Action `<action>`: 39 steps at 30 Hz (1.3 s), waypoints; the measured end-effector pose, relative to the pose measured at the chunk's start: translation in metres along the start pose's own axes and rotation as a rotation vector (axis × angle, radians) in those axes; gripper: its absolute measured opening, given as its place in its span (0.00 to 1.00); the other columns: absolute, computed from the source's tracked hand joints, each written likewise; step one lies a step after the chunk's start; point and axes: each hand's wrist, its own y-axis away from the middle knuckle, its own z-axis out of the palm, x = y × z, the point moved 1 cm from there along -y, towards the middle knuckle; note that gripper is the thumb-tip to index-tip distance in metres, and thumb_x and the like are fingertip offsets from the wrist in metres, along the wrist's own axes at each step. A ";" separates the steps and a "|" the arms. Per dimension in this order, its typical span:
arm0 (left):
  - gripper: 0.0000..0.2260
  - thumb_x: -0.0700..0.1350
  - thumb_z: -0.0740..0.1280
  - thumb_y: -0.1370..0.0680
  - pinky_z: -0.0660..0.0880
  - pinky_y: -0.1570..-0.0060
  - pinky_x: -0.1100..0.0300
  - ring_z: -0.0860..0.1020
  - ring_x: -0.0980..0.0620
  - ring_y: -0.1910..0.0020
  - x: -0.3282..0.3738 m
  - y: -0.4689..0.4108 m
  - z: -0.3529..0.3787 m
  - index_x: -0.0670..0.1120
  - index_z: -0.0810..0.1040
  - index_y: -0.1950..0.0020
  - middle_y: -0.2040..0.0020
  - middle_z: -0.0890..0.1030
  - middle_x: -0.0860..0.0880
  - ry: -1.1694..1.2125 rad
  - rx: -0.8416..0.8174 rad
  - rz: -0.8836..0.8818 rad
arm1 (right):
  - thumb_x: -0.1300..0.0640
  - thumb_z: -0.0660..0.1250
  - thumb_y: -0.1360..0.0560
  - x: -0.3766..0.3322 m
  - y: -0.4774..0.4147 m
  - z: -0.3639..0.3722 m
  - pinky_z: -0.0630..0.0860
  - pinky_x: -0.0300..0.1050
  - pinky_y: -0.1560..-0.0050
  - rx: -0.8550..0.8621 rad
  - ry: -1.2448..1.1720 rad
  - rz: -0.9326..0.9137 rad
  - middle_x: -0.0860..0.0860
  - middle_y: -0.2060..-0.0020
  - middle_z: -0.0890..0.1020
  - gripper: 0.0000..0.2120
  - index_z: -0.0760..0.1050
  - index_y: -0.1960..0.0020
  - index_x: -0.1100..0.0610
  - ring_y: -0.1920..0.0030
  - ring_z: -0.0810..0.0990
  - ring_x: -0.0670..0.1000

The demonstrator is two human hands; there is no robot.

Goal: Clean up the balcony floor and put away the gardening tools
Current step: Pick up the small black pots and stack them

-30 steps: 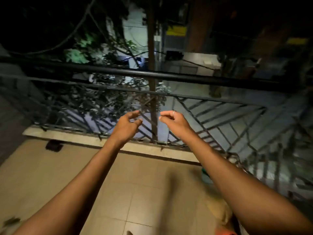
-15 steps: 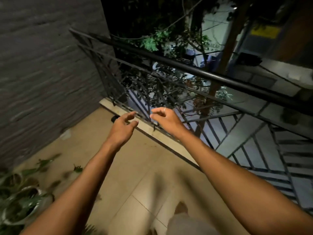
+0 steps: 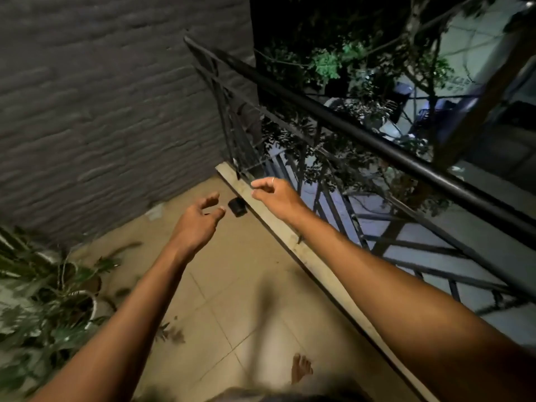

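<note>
Balcony floor [image 3: 246,285], tiled, ends at a far corner where wall [image 3: 101,111] meets railing [image 3: 377,140]. Small black object [image 3: 237,206] lies there against the kerb [image 3: 290,236], probably next for collection. Left hand [image 3: 197,224] and right hand [image 3: 275,194] extend toward it, fingers loosely curled, holding nothing. Leaf litter [image 3: 171,333] lies unswept near potted plants [image 3: 72,291] at the left edge.

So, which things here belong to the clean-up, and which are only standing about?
Job: leaf litter, floor, perhaps the small black object by the curb.
Only there: potted plants, railing, wall.
</note>
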 end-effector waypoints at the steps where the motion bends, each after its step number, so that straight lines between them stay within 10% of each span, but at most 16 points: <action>1: 0.22 0.51 0.67 0.18 0.74 0.32 0.42 0.77 0.53 0.33 0.000 -0.008 -0.001 0.55 0.71 0.24 0.25 0.73 0.55 -0.002 0.016 0.002 | 0.54 0.70 0.21 -0.001 -0.012 -0.002 0.70 0.23 0.59 -0.006 0.022 -0.004 0.48 0.46 0.82 0.15 0.79 0.35 0.56 0.46 0.80 0.46; 24: 0.22 0.48 0.69 0.19 0.73 0.30 0.45 0.77 0.51 0.34 -0.040 -0.372 -0.088 0.50 0.73 0.25 0.29 0.77 0.52 0.111 0.007 -0.168 | 0.56 0.69 0.22 -0.018 -0.383 0.093 0.73 0.28 0.60 -0.099 0.145 0.113 0.48 0.52 0.83 0.13 0.81 0.38 0.54 0.54 0.81 0.46; 28: 0.22 0.48 0.69 0.19 0.74 0.31 0.44 0.77 0.50 0.33 -0.060 -0.441 -0.086 0.49 0.73 0.25 0.29 0.76 0.51 0.103 -0.048 -0.220 | 0.50 0.69 0.24 0.000 -0.441 0.101 0.79 0.42 0.52 -0.117 0.134 0.200 0.46 0.49 0.83 0.14 0.80 0.39 0.47 0.49 0.83 0.48; 39: 0.11 0.45 0.69 0.19 0.75 0.38 0.53 0.79 0.44 0.37 -0.187 -0.662 -0.020 0.48 0.79 0.37 0.37 0.78 0.54 0.104 -0.104 -0.477 | 0.56 0.67 0.20 0.125 -0.668 0.172 0.75 0.38 0.59 -0.280 0.259 0.334 0.50 0.54 0.82 0.10 0.80 0.40 0.54 0.55 0.81 0.48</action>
